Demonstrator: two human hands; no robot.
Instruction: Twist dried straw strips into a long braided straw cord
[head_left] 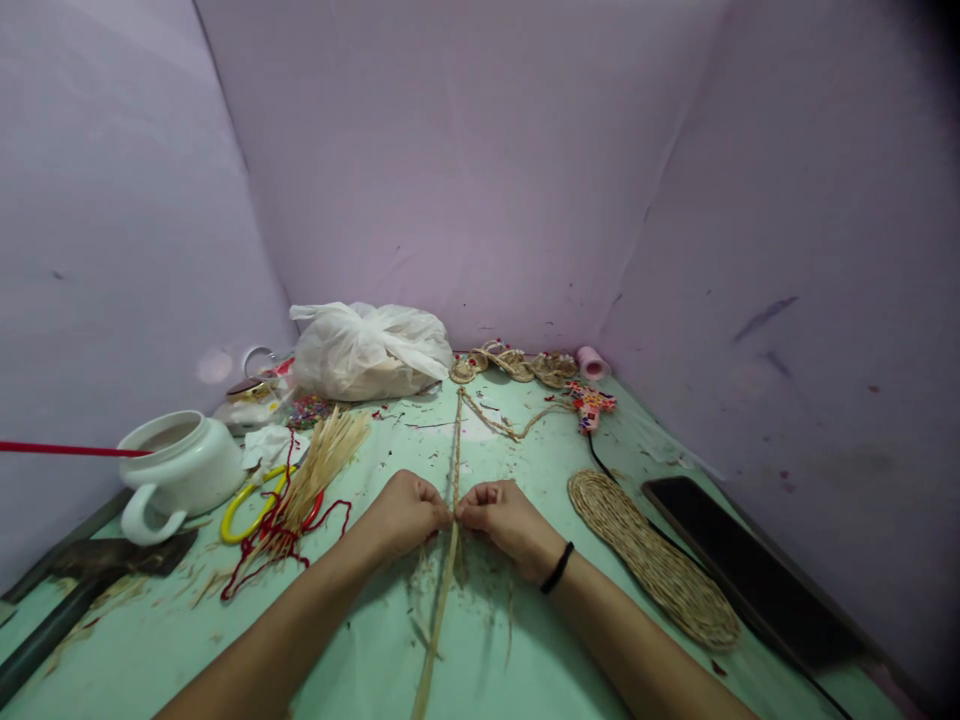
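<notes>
In the head view, both hands are closed on a straw cord (pixel 457 450) at mid-table. The left hand (pixel 411 512) pinches it from one side and the right hand (pixel 508 520) from the other, fingertips meeting at the point where the tight braid gives way to unworked straw. The fingers hide the exact crossing of the strands.

Risks, as judged: should either pinch slacken, the last turns could open, since nothing visible binds the braid at that point. The straw looks dry and flat; a sharp pull or bend could split it. Uneven tension between the hands would likely leave a lumpy stretch. The far portion bends back and trails right to near the corded tool (pixel 589 405), so a tug could catch there. Loose scraps on the table (pixel 375 620) could be worked in by accident.

Condition of the cord: slim, tan, closely plaited and fairly even from its far bend to the fingers. Below them a paler, flat strand (pixel 435 640) runs toward the near edge, with thin stray ends beside it.

Surroundings: a straw bundle (pixel 322 465) with red yarn (pixel 281 540) and scissors (pixel 241 512) lies left; a coiled sole (pixel 652 560) lies right.
</notes>
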